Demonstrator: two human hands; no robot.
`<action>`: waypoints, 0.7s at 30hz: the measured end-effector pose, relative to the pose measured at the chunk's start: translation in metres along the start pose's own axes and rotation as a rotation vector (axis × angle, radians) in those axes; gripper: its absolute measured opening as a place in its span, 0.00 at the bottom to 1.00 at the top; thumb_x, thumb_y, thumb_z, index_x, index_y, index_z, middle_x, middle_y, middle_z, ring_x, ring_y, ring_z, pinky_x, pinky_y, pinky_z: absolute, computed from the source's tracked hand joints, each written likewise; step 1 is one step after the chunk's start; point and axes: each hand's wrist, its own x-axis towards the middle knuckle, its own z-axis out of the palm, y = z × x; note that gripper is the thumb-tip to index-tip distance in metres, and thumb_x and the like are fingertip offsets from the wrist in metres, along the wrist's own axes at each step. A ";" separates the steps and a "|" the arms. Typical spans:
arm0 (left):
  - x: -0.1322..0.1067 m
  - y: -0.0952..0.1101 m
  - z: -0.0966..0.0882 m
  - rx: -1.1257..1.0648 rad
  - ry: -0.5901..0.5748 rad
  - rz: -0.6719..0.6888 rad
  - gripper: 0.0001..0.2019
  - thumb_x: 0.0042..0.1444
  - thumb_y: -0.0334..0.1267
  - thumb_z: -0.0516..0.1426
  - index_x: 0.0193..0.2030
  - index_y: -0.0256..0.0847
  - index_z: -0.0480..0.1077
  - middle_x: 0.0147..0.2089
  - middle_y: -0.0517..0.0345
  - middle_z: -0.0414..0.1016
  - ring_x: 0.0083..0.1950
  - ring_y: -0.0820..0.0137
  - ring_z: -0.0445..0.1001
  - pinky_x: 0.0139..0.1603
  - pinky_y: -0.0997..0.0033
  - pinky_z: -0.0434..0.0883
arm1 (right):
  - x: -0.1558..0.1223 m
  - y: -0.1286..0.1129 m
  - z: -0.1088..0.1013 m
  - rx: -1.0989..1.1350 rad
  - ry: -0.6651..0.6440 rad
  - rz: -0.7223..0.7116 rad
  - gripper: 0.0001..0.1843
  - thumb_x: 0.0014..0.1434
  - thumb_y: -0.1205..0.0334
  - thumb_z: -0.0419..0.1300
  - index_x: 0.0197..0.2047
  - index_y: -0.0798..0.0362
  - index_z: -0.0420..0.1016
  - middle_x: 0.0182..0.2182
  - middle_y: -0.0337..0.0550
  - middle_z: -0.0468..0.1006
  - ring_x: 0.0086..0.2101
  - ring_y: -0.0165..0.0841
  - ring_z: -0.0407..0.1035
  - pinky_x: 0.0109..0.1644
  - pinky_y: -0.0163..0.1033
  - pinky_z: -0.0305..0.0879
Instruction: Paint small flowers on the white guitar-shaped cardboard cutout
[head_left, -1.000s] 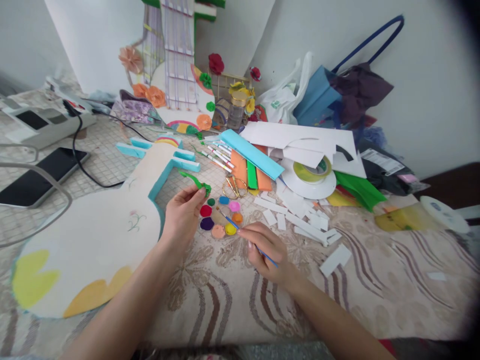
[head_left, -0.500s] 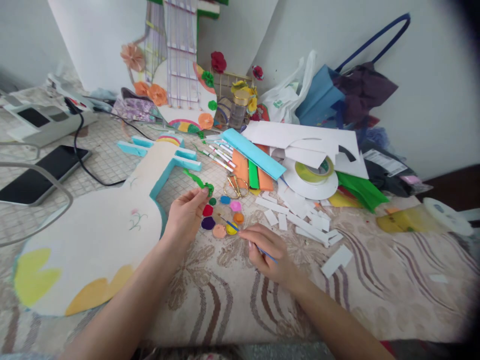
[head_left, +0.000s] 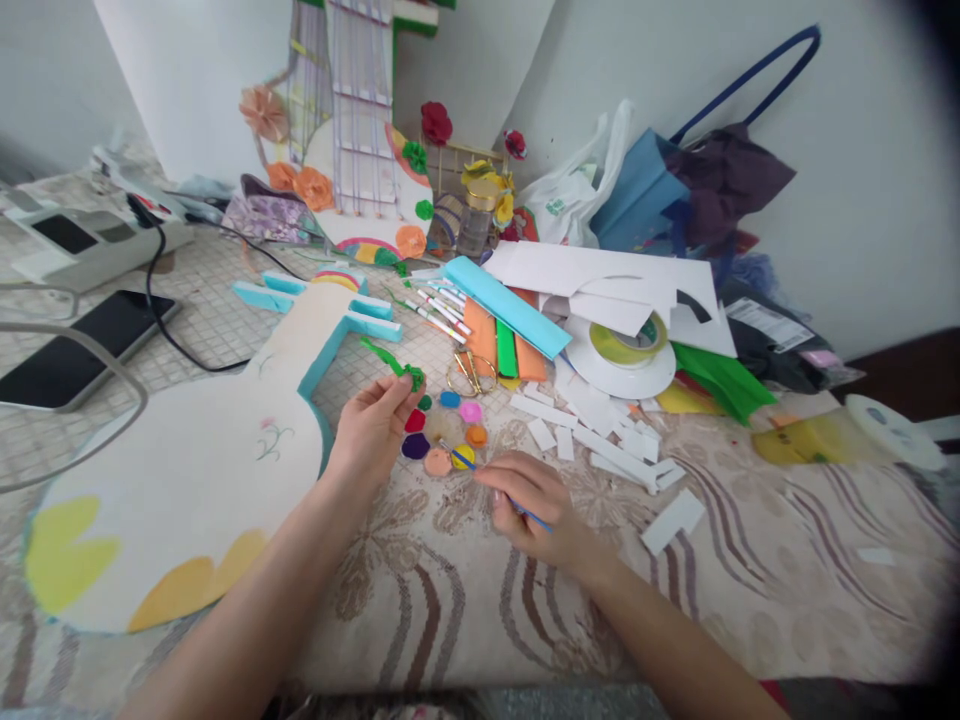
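Pinched in the fingertips of my left hand (head_left: 375, 425) is a green crepe-paper flower (head_left: 410, 376) with a twisted green tail pointing up and left. My right hand (head_left: 531, 505) grips a thin blue paintbrush (head_left: 463, 460) like a pen. Its tip hovers over or touches the small paint palette, between the peach paint (head_left: 438, 461) and the yellow paint (head_left: 464, 457); contact is unclear. Other round paint wells, among them purple (head_left: 415, 446), orange (head_left: 476, 436) and pink (head_left: 471, 412), form a ring. A white guitar-shaped cutout (head_left: 195, 460) with light-blue edges lies left of my left hand.
White paper scraps (head_left: 600, 440) lie right of the palette. Behind are gold-handled scissors (head_left: 471, 372), markers (head_left: 442, 312), rolled crepe paper (head_left: 510, 305) and a tape roll (head_left: 628, 335). A decorated guitar model (head_left: 367, 150) stands at the back; a phone (head_left: 90, 345) lies left.
The brush tip has dropped slightly toward the peach and yellow paints, with my right hand shifting a little left. My left hand and the green flower have barely moved.
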 end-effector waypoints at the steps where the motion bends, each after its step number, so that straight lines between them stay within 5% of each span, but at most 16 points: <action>1: -0.001 0.000 0.000 0.006 -0.001 -0.007 0.08 0.42 0.28 0.68 0.22 0.35 0.72 0.29 0.58 0.75 0.38 0.73 0.77 0.50 0.72 0.72 | 0.000 0.000 -0.001 0.028 0.017 0.017 0.15 0.60 0.73 0.51 0.46 0.54 0.74 0.34 0.48 0.79 0.34 0.36 0.74 0.37 0.41 0.74; 10: -0.005 0.001 0.001 0.035 -0.039 -0.123 0.06 0.45 0.27 0.67 0.25 0.33 0.73 0.33 0.50 0.79 0.36 0.69 0.79 0.44 0.72 0.75 | -0.008 -0.002 0.000 0.413 0.346 0.431 0.13 0.66 0.68 0.54 0.49 0.48 0.75 0.37 0.42 0.83 0.36 0.33 0.78 0.41 0.39 0.76; 21: -0.015 -0.006 0.007 0.085 -0.122 -0.120 0.06 0.41 0.29 0.69 0.23 0.34 0.76 0.30 0.55 0.78 0.35 0.72 0.77 0.43 0.75 0.76 | -0.007 -0.004 0.007 0.446 0.307 0.382 0.14 0.67 0.67 0.53 0.52 0.48 0.73 0.43 0.45 0.83 0.43 0.36 0.79 0.50 0.46 0.76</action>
